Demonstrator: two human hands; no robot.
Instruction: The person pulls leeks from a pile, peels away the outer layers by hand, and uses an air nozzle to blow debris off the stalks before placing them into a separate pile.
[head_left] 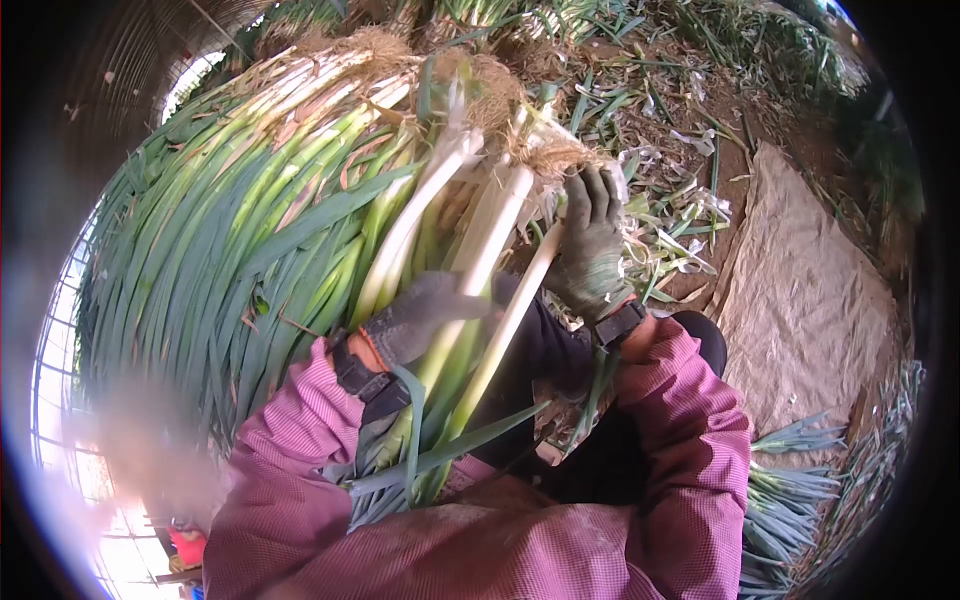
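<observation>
Both my hands wear dirty grey-green work gloves. My left hand [425, 312] is closed around the white shanks of a few long green onions [493, 240], whose roots point away from me and whose leaves hang toward my lap. At their root end is my right hand [592, 240], its fingers stretched out close together against the brownish roots [555, 158]. One thinner shank [530, 285] runs beside the right thumb side. The right palm is hidden, and the left fingertips are partly behind the shanks.
A large heap of long green onions [220, 240] lies to my left, roots at the far side. Peeled skins and leaf scraps [680, 225] litter the soil beyond my right hand. A tan sheet [800, 310] covers ground at right, with more green leaves [790, 500] below it.
</observation>
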